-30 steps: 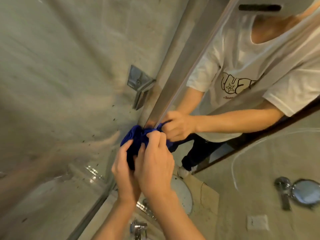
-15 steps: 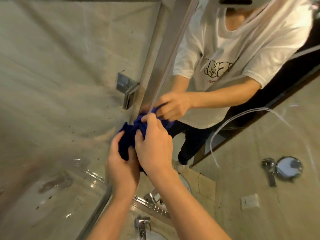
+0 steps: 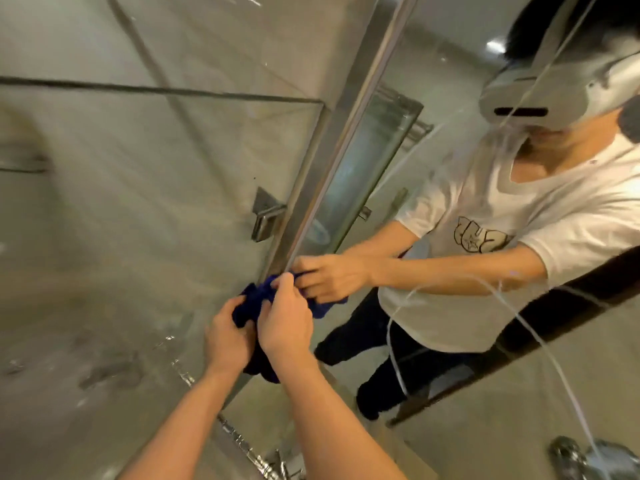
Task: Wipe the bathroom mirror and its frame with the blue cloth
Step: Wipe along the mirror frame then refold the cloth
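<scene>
Glass of a shower screen fills the left side, with a metal clip fixing it beside the mirror's frame. At the foot of that frame the blue cloth is bunched against the metal. The left hand grips its lower folds with curled fingers; the right hand pinches the upper part and presses it onto the frame's edge. To the right, the mirror looks streaked, so the work seems only partly done: the frame above the cloth and most of the mirror likely remain to be wiped.
</scene>
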`<move>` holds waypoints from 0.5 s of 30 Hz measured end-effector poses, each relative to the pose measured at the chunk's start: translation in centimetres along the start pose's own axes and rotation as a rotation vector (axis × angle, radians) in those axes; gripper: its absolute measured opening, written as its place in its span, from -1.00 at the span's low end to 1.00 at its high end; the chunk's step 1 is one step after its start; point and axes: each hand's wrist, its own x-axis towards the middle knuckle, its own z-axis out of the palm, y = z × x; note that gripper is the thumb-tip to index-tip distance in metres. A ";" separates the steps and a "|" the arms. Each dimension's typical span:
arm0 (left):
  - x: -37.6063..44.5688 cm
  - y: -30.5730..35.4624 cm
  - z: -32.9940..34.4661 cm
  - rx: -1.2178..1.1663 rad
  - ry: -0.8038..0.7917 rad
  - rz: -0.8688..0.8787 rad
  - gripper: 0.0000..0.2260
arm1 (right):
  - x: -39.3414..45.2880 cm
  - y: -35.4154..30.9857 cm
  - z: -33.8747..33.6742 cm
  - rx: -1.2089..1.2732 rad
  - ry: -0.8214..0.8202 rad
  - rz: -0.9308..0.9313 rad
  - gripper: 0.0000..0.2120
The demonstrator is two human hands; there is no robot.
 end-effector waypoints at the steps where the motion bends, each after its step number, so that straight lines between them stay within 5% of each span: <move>1: 0.1 -1.0 0.0 -0.034 0.008 -0.041 -0.66 | -0.4 0.7 0.2 0.007 -0.057 0.002 -0.80; 8: -1.7 0.4 -1.1 -0.255 0.087 -0.010 -0.68 | -1.6 0.2 -1.9 0.146 0.126 -0.180 -0.79; 15: 1.2 -2.6 0.4 -0.219 -0.002 0.175 -0.60 | 0.4 1.3 2.6 0.234 0.303 -0.127 -0.85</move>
